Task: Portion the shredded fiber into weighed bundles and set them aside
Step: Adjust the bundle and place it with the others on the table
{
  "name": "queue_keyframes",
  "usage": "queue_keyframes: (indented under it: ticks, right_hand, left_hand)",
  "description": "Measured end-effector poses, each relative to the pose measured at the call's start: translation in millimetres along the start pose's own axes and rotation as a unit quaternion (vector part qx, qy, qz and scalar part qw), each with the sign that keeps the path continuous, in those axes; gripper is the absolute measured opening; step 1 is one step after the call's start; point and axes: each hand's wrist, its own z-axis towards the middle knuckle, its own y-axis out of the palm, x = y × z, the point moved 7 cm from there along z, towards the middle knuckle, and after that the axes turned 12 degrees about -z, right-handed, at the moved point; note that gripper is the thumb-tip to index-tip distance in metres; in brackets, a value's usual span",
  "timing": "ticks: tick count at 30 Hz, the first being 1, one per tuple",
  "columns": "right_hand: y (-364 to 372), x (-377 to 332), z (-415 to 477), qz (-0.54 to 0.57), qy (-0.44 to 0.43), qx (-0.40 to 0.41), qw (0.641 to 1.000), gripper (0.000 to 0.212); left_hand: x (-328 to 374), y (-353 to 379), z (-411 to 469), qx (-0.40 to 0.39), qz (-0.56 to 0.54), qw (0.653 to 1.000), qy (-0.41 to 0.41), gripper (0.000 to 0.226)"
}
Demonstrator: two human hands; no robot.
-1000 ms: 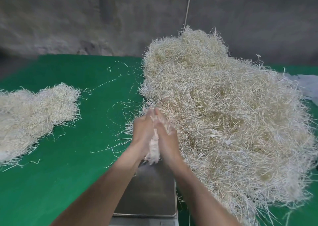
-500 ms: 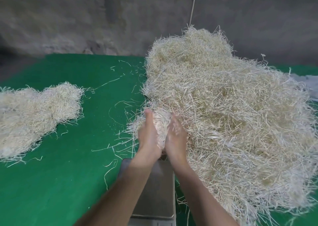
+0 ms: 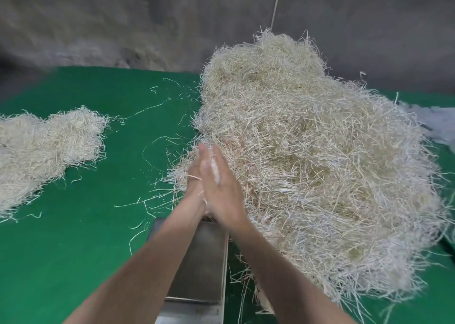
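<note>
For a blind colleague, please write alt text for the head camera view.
Two bare hands, left hand and right hand, press palm to palm above a metal scale tray, beside a large heap of shredded fiber. A smaller fiber pile lies left on the green table.

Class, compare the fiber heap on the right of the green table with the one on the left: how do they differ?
The right heap is far larger and rises high; the left heap is smaller and lies flatter. The right heap crowds the scale; the left heap lies apart from it. Both are pale shredded strands on the green table.
</note>
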Motion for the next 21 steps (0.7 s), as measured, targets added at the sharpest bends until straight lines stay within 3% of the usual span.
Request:
queue_keyframes:
  ticks: [3, 5, 8, 11, 14, 16, 18, 21]
  right_hand:
    - [-16.5, 27.0, 22.7, 0.071, 0.065, -0.017, 0.995, 0.044]
    - [-5.7, 27.3, 4.2, 0.109, 0.061, 0.001, 0.992, 0.036]
    - [6.2, 29.6, -9.7, 0.086, 0.076, 0.065, 0.991, 0.047]
    - [-9.8, 34.7, 13.5, 0.159, 0.152, 0.099, 0.97, 0.056]
    - [-2.0, 46.7, 27.0, 0.284, 0.249, 0.067, 0.923, 0.061]
    - [8.4, 43.7, 18.9, 0.258, 0.238, 0.017, 0.936, 0.05]
    - [2.6, 43.5, 10.2, 0.236, 0.169, 0.044, 0.956, 0.026]
    - [-6.0, 28.7, 11.3, 0.2, 0.049, 0.068, 0.976, 0.037]
  left_hand:
    - [-22.5, 5.1, -15.9, 0.015, 0.093, 0.994, -0.06, 0.065]
    - [-6.3, 3.6, -11.3, 0.02, 0.042, 0.999, -0.007, 0.061]
    - [16.0, -5.5, 0.0, 0.029, 0.073, 0.995, 0.057, 0.059]
    - [-7.5, -12.6, -13.3, 0.026, 0.037, 0.999, 0.01, 0.083]
    - [-35.5, -15.1, -32.9, 0.008, -0.027, 0.998, -0.058, 0.105]
    - [-38.3, -26.9, -26.6, 0.034, -0.091, 0.992, -0.075, 0.104]
    - [-21.0, -44.7, -10.9, 0.07, -0.095, 0.992, -0.049, 0.095]
    - [-2.5, -56.5, 9.6, 0.029, -0.04, 0.998, -0.031, 0.087]
